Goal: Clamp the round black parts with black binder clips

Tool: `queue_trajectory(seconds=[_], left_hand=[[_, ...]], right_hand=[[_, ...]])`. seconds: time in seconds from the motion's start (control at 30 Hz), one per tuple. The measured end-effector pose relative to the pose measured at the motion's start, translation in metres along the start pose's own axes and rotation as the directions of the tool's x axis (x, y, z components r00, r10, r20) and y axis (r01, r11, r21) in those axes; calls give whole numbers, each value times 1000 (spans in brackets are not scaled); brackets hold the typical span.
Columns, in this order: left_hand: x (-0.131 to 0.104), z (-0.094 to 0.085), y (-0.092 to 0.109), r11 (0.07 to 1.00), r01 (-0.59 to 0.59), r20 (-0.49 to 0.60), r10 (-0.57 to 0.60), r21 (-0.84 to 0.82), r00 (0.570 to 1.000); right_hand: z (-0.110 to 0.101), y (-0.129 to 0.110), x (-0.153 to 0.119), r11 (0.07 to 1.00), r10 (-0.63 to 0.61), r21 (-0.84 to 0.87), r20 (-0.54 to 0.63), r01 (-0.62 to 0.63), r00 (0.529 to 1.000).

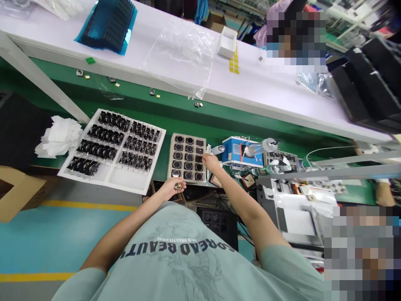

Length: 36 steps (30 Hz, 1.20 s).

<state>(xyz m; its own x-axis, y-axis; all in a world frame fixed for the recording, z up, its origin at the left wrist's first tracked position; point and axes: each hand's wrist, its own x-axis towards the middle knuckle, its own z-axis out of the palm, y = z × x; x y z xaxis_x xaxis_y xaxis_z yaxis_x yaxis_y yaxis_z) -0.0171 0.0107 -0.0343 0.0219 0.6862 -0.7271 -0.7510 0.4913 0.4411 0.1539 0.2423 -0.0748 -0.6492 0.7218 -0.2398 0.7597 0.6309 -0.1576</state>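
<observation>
A compartment tray (pixel 172 155) with rows of dark round parts lies before me on the green bench. Just off its front edge, my left hand (pixel 169 190) is closed round a small round watch-like part (pixel 178 185) with a dark rim and a gold-coloured spot. My right hand (pixel 212 163) reaches to the tray's right column, fingertips pinched together over a slot. Whatever they pinch is too small to make out. Some slots in that column look dark and square, without a round part.
Left of the tray stands a white divided tray (pixel 125 180) full of black strapped parts. A blue device (pixel 230 152) and a clear bottle (pixel 261 148) are on the right. Above runs a white shelf (pixel 131 62) with a plastic bag (pixel 184 50). Another person (pixel 263 35) is across it.
</observation>
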Motion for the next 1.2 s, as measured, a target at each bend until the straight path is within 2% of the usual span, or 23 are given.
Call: queue_trajectory(seconds=[0.2, 0.4, 0.57, 0.7, 0.8, 0.87, 0.9, 0.97, 1.0, 1.03, 1.07, 1.13, 1.2], left_hand=[[-19, -14, -6, 996, -37, -74, 32, -76, 997], [-25, -14, -11, 996, -46, -114, 36, -82, 993], [-26, -6, -11, 998, -58, -125, 55, -18, 991], [-25, -1, -12, 982, -96, -160, 123, 165, 980], [-22, 2, -12, 935, -166, -195, 234, 312, 952], [-17, 5, -12, 911, -218, -208, 303, 351, 930], [-14, 6, -12, 902, -244, -204, 330, 355, 922], [-8, 8, -12, 887, -290, -176, 370, 360, 912], [-4, 9, -12, 877, -307, -155, 384, 369, 910], [-1, 11, -12, 866, -323, -135, 398, 383, 907], [2, 12, -12, 851, -336, -120, 413, 403, 903], [6, 13, -11, 813, -359, -101, 449, 458, 888], [7, 13, -8, 769, -381, -88, 489, 514, 868]], right_hand=[[19, 7, -17, 998, -47, 39, -39, 48, 998], [41, 5, -34, 995, -1, 101, -105, 11, 995], [39, -5, -30, 992, 37, 124, -148, -19, 988], [28, -11, -23, 969, 127, 231, -181, -84, 975], [20, -21, -27, 896, 253, 419, -214, -145, 944], [18, -36, -40, 773, 305, 619, -168, -141, 937], [18, -46, -50, 673, 281, 731, -110, -115, 953], [23, -71, -73, 440, 133, 896, 6, -64, 991], [27, -83, -84, 346, 50, 937, 38, -53, 998], [30, -93, -93, 297, -1, 954, 51, -48, 999], [33, -100, -98, 295, -11, 954, 50, -45, 999], [33, -101, -96, 358, 52, 933, 23, -41, 998], [24, -84, -77, 459, 144, 888, -31, -39, 989]])
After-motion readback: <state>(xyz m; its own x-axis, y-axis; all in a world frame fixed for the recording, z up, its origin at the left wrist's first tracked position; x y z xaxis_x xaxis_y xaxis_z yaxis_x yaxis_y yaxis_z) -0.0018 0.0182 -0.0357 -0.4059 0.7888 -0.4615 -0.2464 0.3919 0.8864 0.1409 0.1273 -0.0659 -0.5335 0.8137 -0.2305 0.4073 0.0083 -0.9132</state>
